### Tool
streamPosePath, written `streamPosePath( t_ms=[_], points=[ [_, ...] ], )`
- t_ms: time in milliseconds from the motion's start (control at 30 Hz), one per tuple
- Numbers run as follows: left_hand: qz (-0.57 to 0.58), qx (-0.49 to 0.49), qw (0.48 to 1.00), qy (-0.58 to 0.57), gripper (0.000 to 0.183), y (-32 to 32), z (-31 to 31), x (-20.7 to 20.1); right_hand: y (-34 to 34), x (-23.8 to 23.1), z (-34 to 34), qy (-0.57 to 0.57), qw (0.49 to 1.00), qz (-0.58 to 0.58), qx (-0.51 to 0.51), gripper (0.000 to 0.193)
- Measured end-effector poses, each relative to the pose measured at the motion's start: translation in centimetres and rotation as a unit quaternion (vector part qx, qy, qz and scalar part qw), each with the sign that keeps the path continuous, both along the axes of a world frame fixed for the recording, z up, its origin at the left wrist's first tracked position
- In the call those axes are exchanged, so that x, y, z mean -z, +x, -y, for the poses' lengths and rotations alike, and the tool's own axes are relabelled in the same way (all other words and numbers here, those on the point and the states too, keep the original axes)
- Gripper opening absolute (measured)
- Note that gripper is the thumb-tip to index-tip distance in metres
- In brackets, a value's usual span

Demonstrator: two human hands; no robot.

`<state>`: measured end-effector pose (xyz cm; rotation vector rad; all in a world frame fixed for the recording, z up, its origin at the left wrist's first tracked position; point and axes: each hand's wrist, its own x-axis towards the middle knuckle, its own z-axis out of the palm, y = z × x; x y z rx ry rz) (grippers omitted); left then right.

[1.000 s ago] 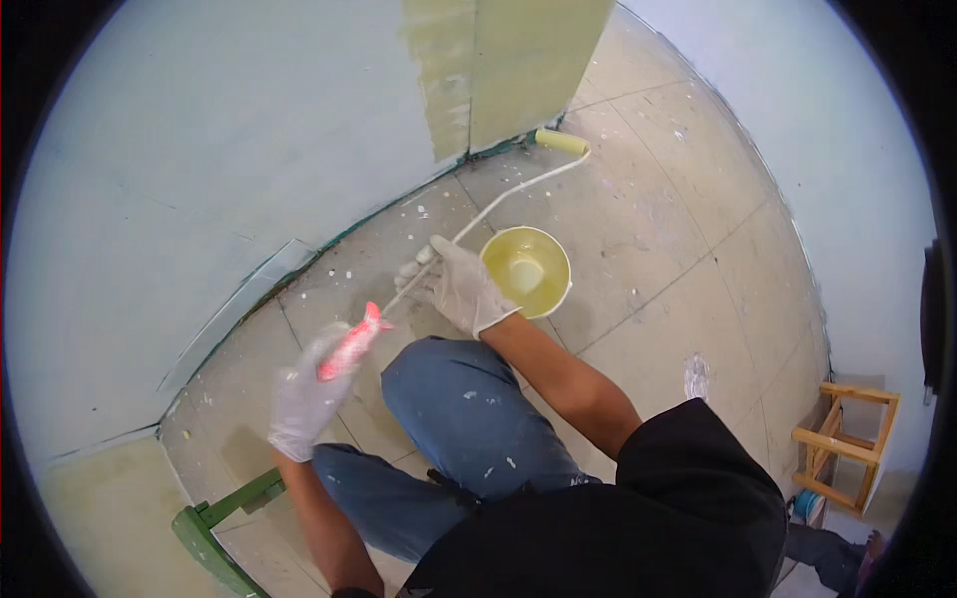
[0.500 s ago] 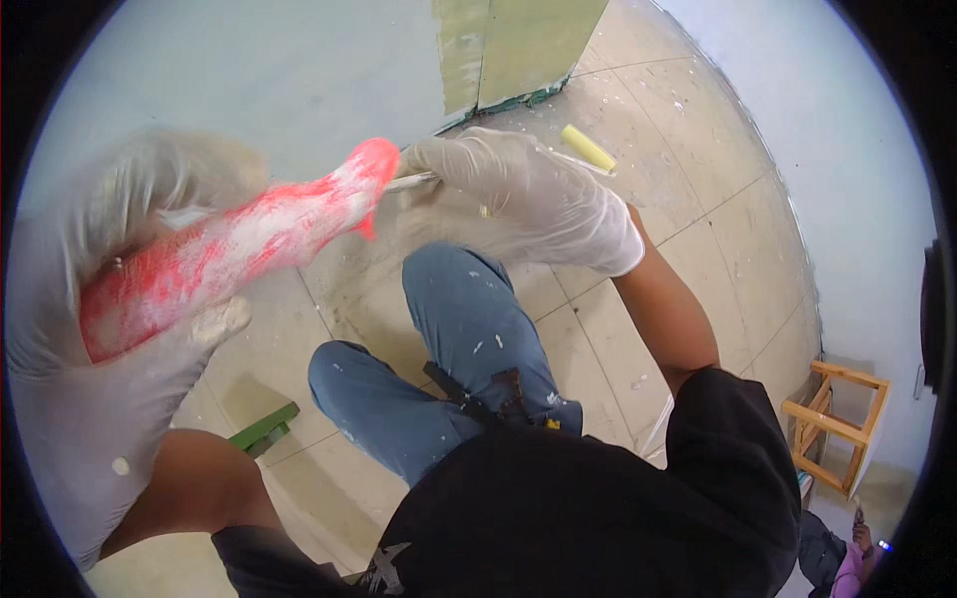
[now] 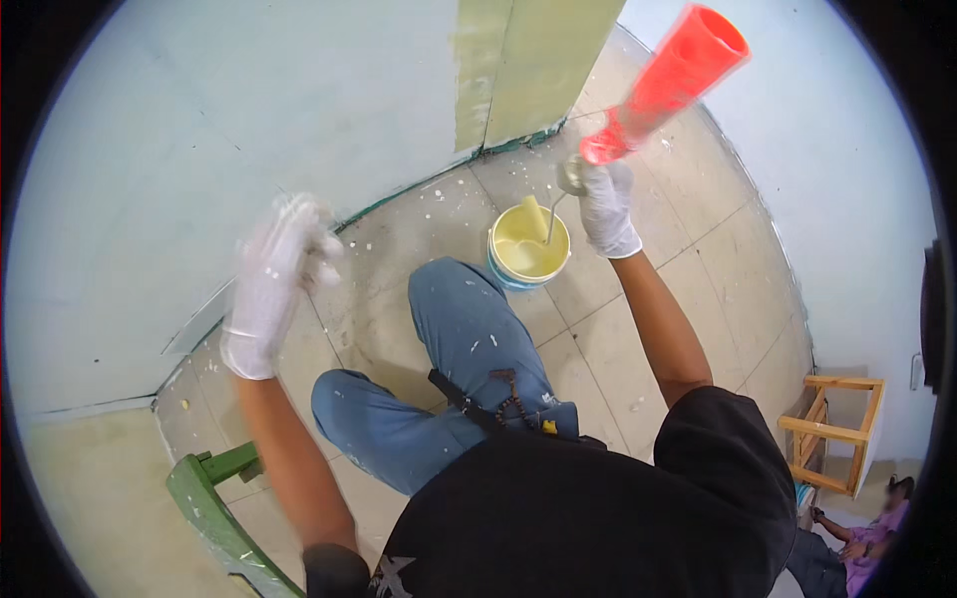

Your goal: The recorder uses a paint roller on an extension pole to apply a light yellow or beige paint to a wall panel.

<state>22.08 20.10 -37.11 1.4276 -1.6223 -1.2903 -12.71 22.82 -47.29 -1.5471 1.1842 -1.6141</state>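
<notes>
My right hand [image 3: 607, 204], in a thin white glove, is closed around a paint roller. The roller's small yellow head [image 3: 534, 213] and thin metal rod [image 3: 554, 217] reach down into a bucket [image 3: 493, 249] with pale yellow paint inside. A red hollow tube [image 3: 678, 85], blurred by motion, sticks up past that hand; its join to the roller is hidden by my fingers. My left hand [image 3: 284, 269], gloved too and smeared by motion, hangs near the pale wall with its fingers apart and nothing visible in them.
A green piece of furniture [image 3: 214, 508] stands low at my left. The pale wall [image 3: 249, 100] meets a yellowish painted part [image 3: 528, 80]. At the right are a wooden frame stool [image 3: 832, 431] and a seated person [image 3: 867, 548]. Paint spots mark the tiled floor [image 3: 688, 319].
My left hand has let go of the red tube and drawn back. The tube has swung up and right with my right hand. The roller head now hangs in the bucket, which has come into view.
</notes>
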Motion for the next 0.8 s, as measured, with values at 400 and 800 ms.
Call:
streamPosePath(
  t_ms=[400, 800],
  points=[
    [-0.094, -0.129, 0.942, 0.297, 0.036, 2.3, -9.3, 30.1, -1.6, 5.6, 1.7, 0.014, 0.989, 0.115, 0.091, 0.033],
    [-0.031, -0.357, 0.934, 0.000, 0.016, -2.5, -9.6, 27.1, -6.7, 4.8, -0.4, 0.079, 0.982, 0.057, 0.161, 0.058]
  ],
)
